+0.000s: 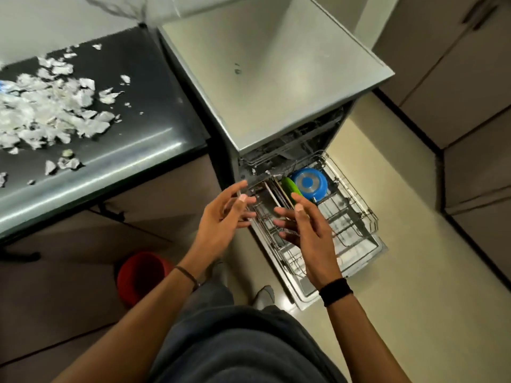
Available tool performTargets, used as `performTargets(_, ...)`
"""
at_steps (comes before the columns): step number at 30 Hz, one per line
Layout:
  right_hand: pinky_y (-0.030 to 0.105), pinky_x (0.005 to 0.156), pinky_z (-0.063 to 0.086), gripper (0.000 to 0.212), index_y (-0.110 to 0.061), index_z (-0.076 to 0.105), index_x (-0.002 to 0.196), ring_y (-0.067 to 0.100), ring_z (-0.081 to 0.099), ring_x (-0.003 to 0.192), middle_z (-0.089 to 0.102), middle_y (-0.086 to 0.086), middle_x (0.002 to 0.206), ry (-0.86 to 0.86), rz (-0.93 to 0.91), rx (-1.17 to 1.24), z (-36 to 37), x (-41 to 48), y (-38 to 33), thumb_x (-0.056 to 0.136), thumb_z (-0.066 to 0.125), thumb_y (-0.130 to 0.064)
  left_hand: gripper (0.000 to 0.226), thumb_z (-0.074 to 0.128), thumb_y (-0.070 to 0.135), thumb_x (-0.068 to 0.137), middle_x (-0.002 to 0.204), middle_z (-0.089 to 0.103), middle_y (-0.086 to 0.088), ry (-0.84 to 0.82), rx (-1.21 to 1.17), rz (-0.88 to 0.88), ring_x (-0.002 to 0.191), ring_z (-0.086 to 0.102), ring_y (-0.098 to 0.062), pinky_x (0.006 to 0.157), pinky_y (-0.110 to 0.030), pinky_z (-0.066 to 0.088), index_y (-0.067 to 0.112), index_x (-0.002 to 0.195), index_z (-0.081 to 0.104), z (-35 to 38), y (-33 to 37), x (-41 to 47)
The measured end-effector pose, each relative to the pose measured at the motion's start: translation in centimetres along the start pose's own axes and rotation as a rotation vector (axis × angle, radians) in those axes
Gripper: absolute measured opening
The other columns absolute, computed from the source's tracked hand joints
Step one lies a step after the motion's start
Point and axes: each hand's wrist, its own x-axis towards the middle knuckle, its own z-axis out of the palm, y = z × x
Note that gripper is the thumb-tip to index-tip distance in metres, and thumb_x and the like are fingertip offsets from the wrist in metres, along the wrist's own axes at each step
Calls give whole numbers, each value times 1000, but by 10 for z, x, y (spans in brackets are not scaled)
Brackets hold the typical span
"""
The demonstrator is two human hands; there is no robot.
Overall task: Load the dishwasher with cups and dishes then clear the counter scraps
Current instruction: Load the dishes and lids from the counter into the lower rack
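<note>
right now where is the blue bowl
In the head view the blue bowl sits at the back of the pulled-out dishwasher rack, right of centre, just right of the green plate and beyond the right hand.

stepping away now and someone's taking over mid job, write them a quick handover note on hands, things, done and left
Left hand: open, holds nothing, beside the pulled-out rack.
Right hand: open, holds nothing, above the rack.
In the rack: blue bowl, green plate, more plates on edge.
Done: some dishes loaded.
Left: white scraps lie spread over the dark counter. No cups in view. A red bucket stands on the floor below the counter.
</note>
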Motion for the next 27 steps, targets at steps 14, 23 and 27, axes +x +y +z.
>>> performTargets(14, 31, 78, 55, 31, -24, 56, 134, 22, 72, 91, 75, 7, 107, -531, -95, -241, 246, 15, 3, 104, 48, -20, 52, 62, 34, 91, 108, 74, -10, 580, -187, 105, 92, 74, -31, 77, -43, 61, 20, 140, 53, -233, 11, -75)
performTargets(23, 26, 73, 56, 30, -21, 57, 131, 18, 72, 86, 76, 6, 102, -965, -131, -347, 460, -37, 48, 102, 52, -13, 45, 62, 36, 90, 102, 75, -8, 1022, -266, 141, 87, 74, -24, 73, -36, 61, 21, 133, 57, -395, 7, -174)
performTargets(27, 25, 71, 54, 31, -18, 57, 131, 17, 72, 83, 77, 4, 98, -1163, -176, -471, 533, -57, 76, 101, 55, -14, 38, 60, 30, 95, 101, 75, -8, 1205, -299, 137, 87, 74, -25, 76, -37, 62, 20, 132, 58, -426, -6, -215)
